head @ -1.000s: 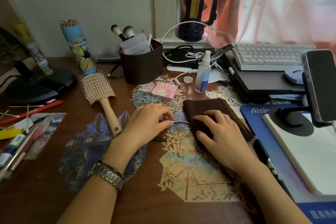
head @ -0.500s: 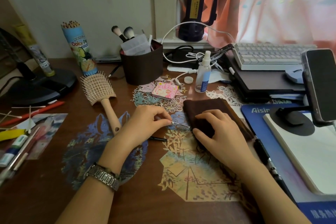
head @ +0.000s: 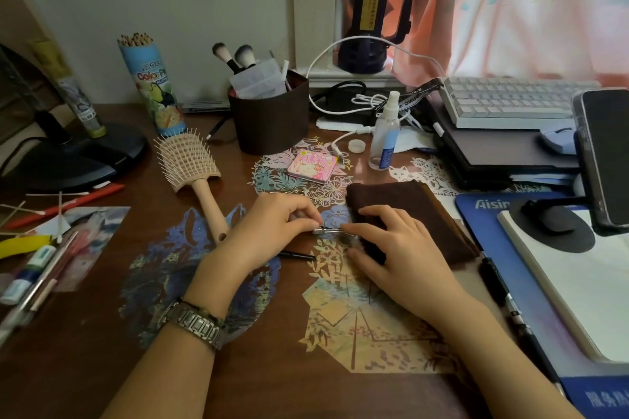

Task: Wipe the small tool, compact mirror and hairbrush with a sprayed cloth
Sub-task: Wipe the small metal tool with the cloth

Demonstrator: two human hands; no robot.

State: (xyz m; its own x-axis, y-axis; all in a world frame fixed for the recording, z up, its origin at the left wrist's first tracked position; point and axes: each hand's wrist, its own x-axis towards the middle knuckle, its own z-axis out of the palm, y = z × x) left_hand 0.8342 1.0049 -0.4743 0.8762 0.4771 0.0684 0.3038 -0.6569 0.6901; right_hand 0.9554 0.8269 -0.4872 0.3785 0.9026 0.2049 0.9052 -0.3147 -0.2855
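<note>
My left hand (head: 272,231) pinches one end of a small metal tool (head: 328,230) just above the desk. My right hand (head: 398,248) rests on the near corner of a folded dark brown cloth (head: 412,204), its fingertips pressing cloth against the tool's other end. The pink square compact mirror (head: 312,167) lies shut behind my hands. The beige hairbrush (head: 194,173) lies bristles-up to the left, its handle pointing toward my left hand. A clear spray bottle (head: 384,136) stands upright behind the cloth, with its white cap (head: 356,145) lying beside it.
A dark brush pot (head: 269,119) stands at the back centre, a pencil tube (head: 153,88) at back left. Pens and cotton swabs (head: 41,214) clutter the left edge. A blue mat (head: 531,265), phone on stand (head: 602,156) and keyboard (head: 510,102) fill the right. A black pen (head: 296,254) lies under my left hand.
My right hand slid a little toward me along the cloth's corner and now covers the tool's tip. My left hand kept its pinch, shifting slightly.
</note>
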